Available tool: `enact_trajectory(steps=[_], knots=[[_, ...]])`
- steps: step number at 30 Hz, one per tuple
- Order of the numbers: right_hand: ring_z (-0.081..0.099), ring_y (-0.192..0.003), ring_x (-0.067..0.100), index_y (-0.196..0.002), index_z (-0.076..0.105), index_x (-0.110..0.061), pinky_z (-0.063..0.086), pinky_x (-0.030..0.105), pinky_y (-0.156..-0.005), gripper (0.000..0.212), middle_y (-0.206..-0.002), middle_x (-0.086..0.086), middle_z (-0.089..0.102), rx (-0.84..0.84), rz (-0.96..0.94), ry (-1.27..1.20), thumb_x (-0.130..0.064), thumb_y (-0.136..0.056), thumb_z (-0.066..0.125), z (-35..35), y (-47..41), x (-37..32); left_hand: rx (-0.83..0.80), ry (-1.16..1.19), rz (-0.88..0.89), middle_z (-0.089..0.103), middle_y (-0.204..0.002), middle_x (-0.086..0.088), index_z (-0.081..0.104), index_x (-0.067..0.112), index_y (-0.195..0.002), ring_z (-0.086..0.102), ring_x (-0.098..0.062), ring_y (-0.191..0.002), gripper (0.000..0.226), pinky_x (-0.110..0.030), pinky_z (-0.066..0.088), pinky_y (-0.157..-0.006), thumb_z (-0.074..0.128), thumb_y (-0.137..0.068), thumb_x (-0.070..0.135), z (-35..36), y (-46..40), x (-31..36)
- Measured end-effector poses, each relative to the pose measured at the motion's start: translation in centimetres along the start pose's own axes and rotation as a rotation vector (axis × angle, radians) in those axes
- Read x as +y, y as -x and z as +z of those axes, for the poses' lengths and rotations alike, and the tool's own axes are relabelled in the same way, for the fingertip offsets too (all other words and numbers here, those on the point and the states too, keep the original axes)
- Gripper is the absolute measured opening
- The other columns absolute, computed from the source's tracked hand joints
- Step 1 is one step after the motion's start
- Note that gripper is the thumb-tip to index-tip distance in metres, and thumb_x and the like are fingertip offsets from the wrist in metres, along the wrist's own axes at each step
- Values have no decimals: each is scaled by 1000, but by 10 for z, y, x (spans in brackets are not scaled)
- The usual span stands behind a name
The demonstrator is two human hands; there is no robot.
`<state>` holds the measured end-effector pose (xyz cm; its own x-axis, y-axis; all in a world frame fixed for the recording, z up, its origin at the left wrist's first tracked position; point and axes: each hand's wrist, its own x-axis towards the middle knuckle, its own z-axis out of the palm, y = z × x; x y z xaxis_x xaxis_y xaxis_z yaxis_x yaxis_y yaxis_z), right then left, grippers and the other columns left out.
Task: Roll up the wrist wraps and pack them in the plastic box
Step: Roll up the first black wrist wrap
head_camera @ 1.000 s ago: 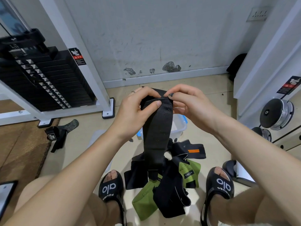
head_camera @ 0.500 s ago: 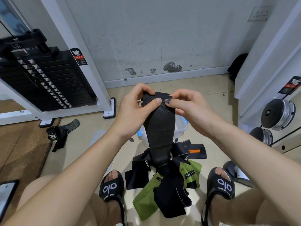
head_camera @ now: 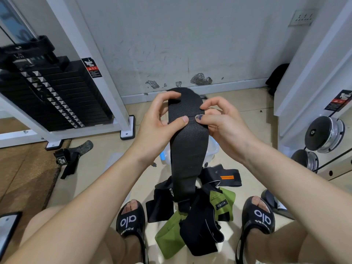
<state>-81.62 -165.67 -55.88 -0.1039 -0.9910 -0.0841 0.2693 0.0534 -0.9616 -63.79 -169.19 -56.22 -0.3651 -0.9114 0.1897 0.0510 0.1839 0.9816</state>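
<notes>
Item: black wrist wrap [head_camera: 187,149], held upright between the knees, top end folded over, tail hanging down into the pile below.
Left hand [head_camera: 160,122]: fingers curled behind the top fold, thumb pressed on the front face; clamped on the wrap.
Right hand [head_camera: 221,122]: thumb beside the left thumb on the fold line, fingers curled at the wrap's right edge; likewise clamped. The paired thumbs likely pin the first turn so a tight roll can start.
Pile of wraps [head_camera: 198,216]: black and green, loose on the floor [head_camera: 247,103] between the sandals [head_camera: 131,220].
Plastic box [head_camera: 211,151]: clear, on the floor directly behind the hanging wrap, mostly hidden; contents cannot be told.
</notes>
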Motion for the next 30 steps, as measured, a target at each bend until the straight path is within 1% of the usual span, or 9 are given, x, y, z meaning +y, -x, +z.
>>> enact_trajectory(steps=[3, 6, 8, 11, 15, 19, 21, 25, 30], knots=[[60, -73, 24, -99, 55, -15, 51, 32, -70, 35, -78, 9, 55, 1, 7, 17, 7, -77, 70, -2, -1, 0, -8, -61, 8, 64, -128, -3, 60, 17, -128, 63, -14, -123, 43, -39, 61, -91, 70, -92, -5, -1, -1, 3], [66, -74, 22, -122, 52, -8, 56, 32, -72, 51, -88, 12, 66, -13, 68, -9, 11, -77, 68, -4, -3, -1, -30, -126, 32, 61, -132, 3, 56, 19, -137, 62, 1, -117, 55, -27, 58, -87, 71, -91, -7, -3, 0, 9], [69, -76, 22, -133, 50, -5, 57, 30, -71, 55, -97, 14, 70, -31, 145, -39, 14, -82, 62, -6, -4, 0, -67, -169, 50, 55, -142, 8, 48, 23, -147, 61, 7, -117, 68, -28, 60, -88, 70, -90, -9, -5, 1, 11], [69, -83, 23, -135, 57, -4, 56, 27, -74, 53, -100, 12, 71, -115, 241, -49, 11, -84, 56, -6, -5, -1, -123, -180, 23, 52, -149, 11, 45, 28, -151, 64, -2, -121, 76, -34, 59, -96, 70, -90, -9, -7, 1, 11], [71, -89, 20, -132, 63, -12, 58, 25, -73, 47, -108, 8, 74, -143, 226, -75, 6, -89, 56, -4, -7, -4, -123, -172, 5, 57, -146, 12, 48, 27, -150, 64, -11, -126, 75, -35, 57, -99, 70, -89, -11, -5, 2, 6], [69, -98, 22, -139, 58, -27, 59, 31, -76, 41, -120, 7, 71, -74, 173, -191, -17, -100, 60, -4, -15, -7, -124, -156, 5, 59, -143, 17, 49, 32, -146, 67, -14, -122, 75, -36, 58, -98, 70, -89, -11, -6, 2, 5], [70, -104, 29, -146, 52, -25, 61, 38, -84, 45, -123, 11, 67, -54, 182, -316, -26, -102, 59, -5, -19, -8, -127, -171, 14, 58, -144, 15, 50, 32, -147, 65, -13, -124, 76, -37, 57, -100, 70, -88, -11, -6, 2, 4], [67, -122, 34, -148, 50, -21, 53, 47, -105, 42, -136, 19, 65, -50, 160, -506, -25, -106, 53, -7, -23, -11, -124, -189, 15, 57, -146, 12, 49, 29, -148, 61, -11, -129, 76, -36, 57, -100, 71, -87, -11, -7, 1, 3], [67, -122, 32, -117, 62, -16, 52, 46, -107, 19, -135, 19, 66, -28, 142, -524, -28, -106, 51, -6, -22, -14, -118, -205, -10, 57, -145, 14, 49, 30, -149, 64, -15, -126, 77, -39, 57, -101, 71, -87, -9, -8, 1, 1]])
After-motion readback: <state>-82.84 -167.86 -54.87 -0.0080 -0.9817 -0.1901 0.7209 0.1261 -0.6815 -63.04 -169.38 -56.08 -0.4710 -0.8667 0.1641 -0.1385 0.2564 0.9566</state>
